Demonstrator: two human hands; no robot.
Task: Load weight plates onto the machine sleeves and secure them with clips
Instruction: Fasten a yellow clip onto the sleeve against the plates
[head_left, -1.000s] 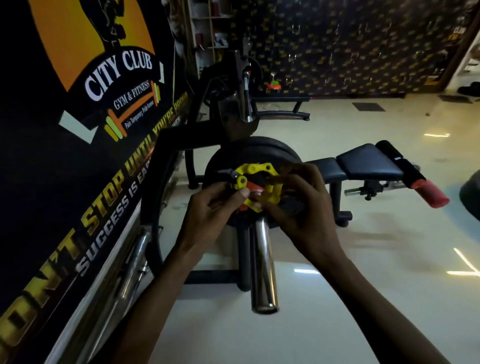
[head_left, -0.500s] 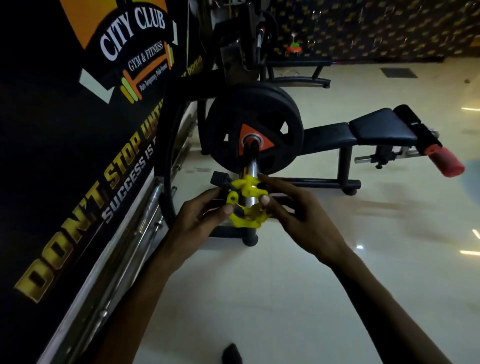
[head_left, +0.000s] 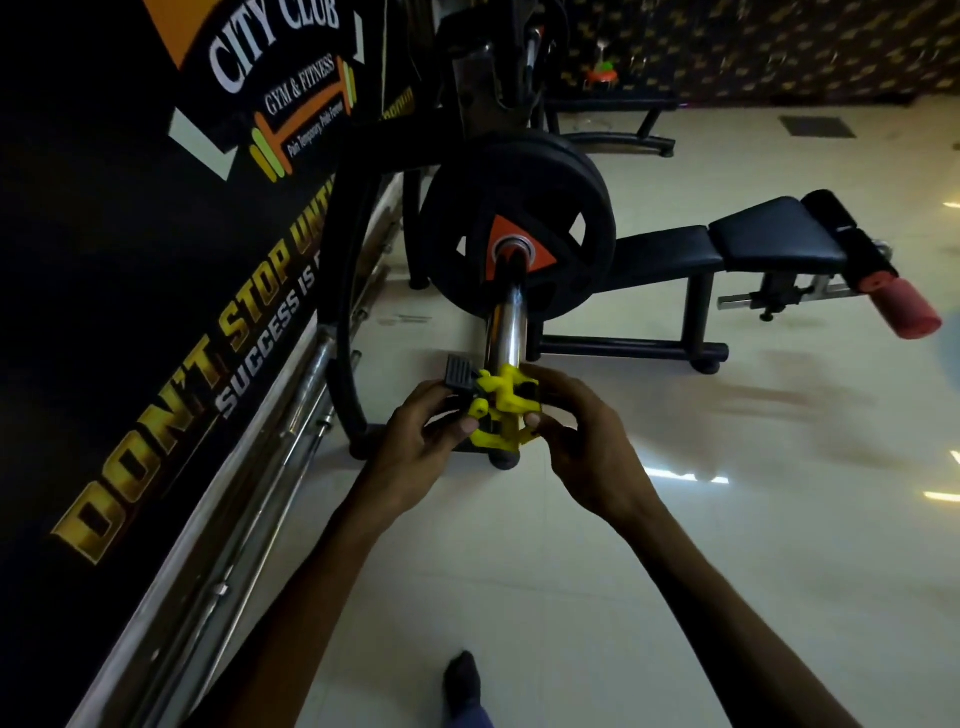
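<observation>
Fingers (head_left: 470, 427) of the left hand (head_left: 415, 452) curled shut round the yellow clip (head_left: 501, 415) from its nine o'clock side, thumb tip pressed on the yellow body just below the black lever (head_left: 460, 373). Fingers of the right hand (head_left: 582, 441) closed on the same clip from three o'clock, pinching its far edge. Held from both sides, probably to keep the ring square to the bar so it does not bind. Lever sticking out at ten o'clock from the clip, seemingly flipped open, which would leave the ring loose enough to slide.

Clip at the near end of the shiny steel sleeve (head_left: 506, 327); cannot tell whether the ring sits round the tip or just off it, as the hands cover that end. Bare steel showing between clip and plates, so the clip well apart from them and not locking anything yet.

At twelve o'clock from the hands, black weight plates (head_left: 566, 208) with an orange hub, seated deep on the sleeve against the machine frame. At two o'clock, a padded bench (head_left: 769, 239) with a red roller end. Wall banner (head_left: 156, 260) along nine o'clock, pale tiled floor (head_left: 675, 571) below, a dark foot at six o'clock
</observation>
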